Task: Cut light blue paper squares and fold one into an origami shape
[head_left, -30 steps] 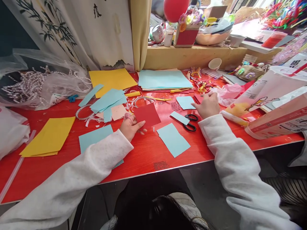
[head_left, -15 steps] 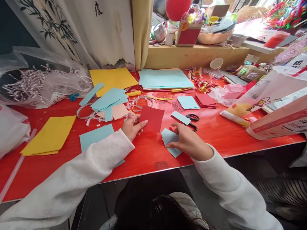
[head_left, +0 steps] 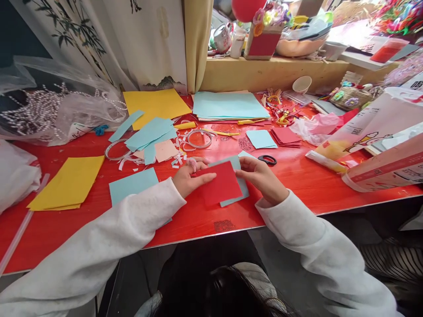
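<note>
Red card [head_left: 223, 182] and pale blue card [head_left: 244, 191] overlap between a person's two bare hands, in front of the body and above a glossy red desk [head_left: 194, 229]. The red piece is on top; the blue one lies behind it, showing past its far edge, its right side and its near right corner. Their edges are not lined up: the blue sits a little farther right.

The left hand [head_left: 191, 178] is closed on the red card, its thumb flat across the upper face and its fingers mostly hidden. The right hand [head_left: 266, 178] pinches the blue card near its far right edge, thumb and fingers close together; whether that thumb also touches the red card is hard to tell. So red is nearer the left hand, blue nearer the right. The blue card's long side runs from far to near, its near end leaning slightly right. The red card looks almost square, its left end covered by the hand, so no long axis can be told.

Just beyond the right hand are a black scissors handle [head_left: 268, 160] and a bit of blue strip [head_left: 246, 154]. Farther back, a small blue stack [head_left: 261, 139] lies beside a red stack [head_left: 286, 136]. Yellow sheets [head_left: 68, 182] lie well off to the left.
</note>
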A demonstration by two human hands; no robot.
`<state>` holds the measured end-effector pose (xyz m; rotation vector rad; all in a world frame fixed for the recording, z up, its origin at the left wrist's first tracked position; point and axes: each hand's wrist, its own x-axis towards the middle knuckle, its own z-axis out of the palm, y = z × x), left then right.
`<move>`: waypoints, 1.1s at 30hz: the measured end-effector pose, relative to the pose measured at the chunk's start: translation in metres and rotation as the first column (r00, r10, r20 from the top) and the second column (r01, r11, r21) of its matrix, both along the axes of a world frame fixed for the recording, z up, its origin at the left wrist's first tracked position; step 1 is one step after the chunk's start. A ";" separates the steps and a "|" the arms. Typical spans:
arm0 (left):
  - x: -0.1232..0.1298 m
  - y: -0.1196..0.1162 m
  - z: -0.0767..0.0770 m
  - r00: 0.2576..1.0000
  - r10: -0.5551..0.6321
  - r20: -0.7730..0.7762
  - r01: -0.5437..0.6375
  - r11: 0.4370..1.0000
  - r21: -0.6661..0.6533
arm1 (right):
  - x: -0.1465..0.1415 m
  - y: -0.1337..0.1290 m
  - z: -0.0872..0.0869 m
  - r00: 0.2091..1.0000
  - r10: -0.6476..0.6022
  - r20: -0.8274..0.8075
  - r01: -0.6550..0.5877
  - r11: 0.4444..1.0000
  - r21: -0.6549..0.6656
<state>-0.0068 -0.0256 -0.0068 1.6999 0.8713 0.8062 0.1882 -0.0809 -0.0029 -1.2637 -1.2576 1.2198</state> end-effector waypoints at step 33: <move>-0.005 0.007 -0.004 0.988 0.157 -0.006 -0.155 0.973 -0.173 | -0.022 0.007 -0.001 0.990 0.056 -0.130 -0.067 0.994 -0.084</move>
